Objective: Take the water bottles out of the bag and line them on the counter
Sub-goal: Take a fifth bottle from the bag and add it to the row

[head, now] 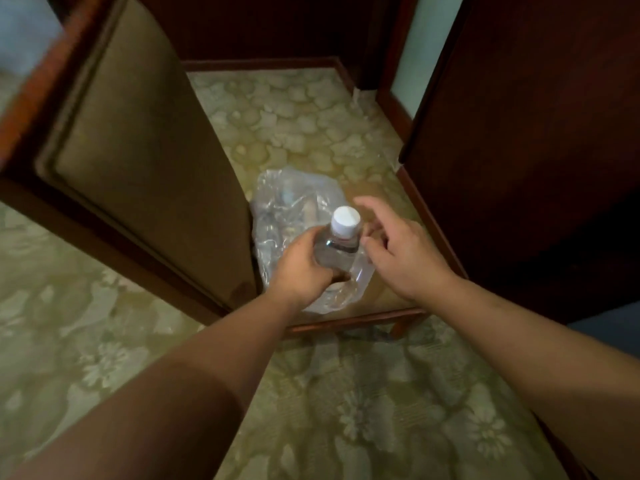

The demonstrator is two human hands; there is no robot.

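A clear plastic bag (280, 206) lies on the padded seat of a wooden chair (346, 320). My left hand (301, 268) grips a clear water bottle (337, 244) with a white cap, held upright above the bag's near end. Just to the right of the bottle, my right hand (401, 251) hovers with fingers spread and holds nothing. Blurred shapes show through the bag's far part; I cannot tell what they are.
The chair's tall padded backrest (138, 143) stands to the left of the bag. A dark wooden panel (519, 133) rises at the right. Floral patterned carpet (346, 410) covers the floor in front.
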